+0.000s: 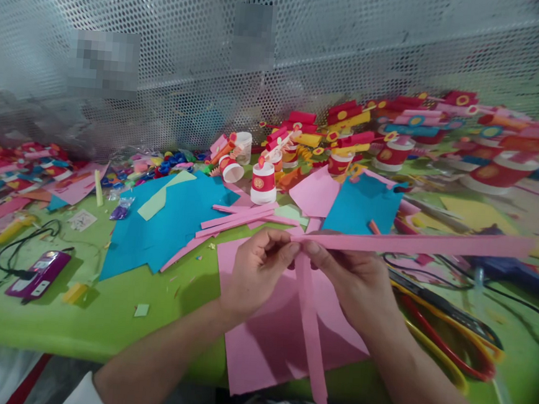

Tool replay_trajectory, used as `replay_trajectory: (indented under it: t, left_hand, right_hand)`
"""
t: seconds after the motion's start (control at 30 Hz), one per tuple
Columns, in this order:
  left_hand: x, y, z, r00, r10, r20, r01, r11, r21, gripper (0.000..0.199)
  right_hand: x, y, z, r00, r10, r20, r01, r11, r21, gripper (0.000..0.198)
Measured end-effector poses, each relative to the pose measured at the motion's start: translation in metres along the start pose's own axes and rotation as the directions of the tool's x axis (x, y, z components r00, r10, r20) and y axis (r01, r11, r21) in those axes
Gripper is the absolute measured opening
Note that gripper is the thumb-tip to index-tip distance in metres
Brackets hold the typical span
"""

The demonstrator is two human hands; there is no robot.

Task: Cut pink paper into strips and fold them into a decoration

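Two long pink paper strips meet between my hands. One paper strip (415, 243) reaches out to the right, and another paper strip (308, 329) hangs down toward me. My left hand (262, 267) pinches them where they cross, thumb against fingers. Close beside it, my right hand (352, 277) pinches the same crossing, its thumb almost touching the left one. Beneath both hands lies a large pink paper sheet (258, 350). Just beyond the left hand rests a pile of pink strips (240, 218). How the strips join is partly hidden by my fingers.
Scissors with yellow and red handles (446, 334) lie by my right forearm. A purple power box (42, 274) with black cables sits at left. Blue paper (154, 243) and decorated white-and-red cups (264, 183) stand farther back, before a perforated metal panel (188, 52).
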State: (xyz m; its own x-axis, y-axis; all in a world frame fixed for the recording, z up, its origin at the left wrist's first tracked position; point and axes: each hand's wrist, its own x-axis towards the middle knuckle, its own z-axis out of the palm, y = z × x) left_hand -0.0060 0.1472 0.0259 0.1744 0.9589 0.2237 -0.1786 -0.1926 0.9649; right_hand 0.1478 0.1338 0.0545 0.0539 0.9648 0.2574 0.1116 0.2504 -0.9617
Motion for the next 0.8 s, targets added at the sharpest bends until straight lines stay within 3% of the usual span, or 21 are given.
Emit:
replay_trajectory:
  t: [0.13, 0.4, 0.63, 0.8]
  left_hand:
    - [0.001, 0.002, 0.0, 0.999, -0.039, 0.003, 0.039, 0.999, -0.019, 0.024]
    - [0.005, 0.0, 0.001, 0.985, -0.171, -0.002, 0.169, 0.979, -0.116, 0.031]
    - [0.006, -0.001, 0.001, 0.983, -0.183, -0.009, 0.181, 0.978, -0.109, 0.036]
    - [0.006, -0.001, 0.001, 0.987, -0.161, 0.001, 0.16, 0.983, -0.091, 0.032]
  right_hand:
    - [0.0, 0.005, 0.0, 0.999, 0.042, -0.028, -0.042, 0.999, -0.005, 0.031]
    - [0.0, 0.009, 0.001, 0.985, 0.167, 0.035, -0.169, 0.984, 0.052, 0.032]
    - [0.001, 0.014, 0.002, 0.967, 0.252, 0.027, -0.253, 0.963, 0.096, 0.036]
    - [0.001, 0.017, 0.004, 0.973, 0.233, 0.003, -0.23, 0.957, 0.175, 0.032]
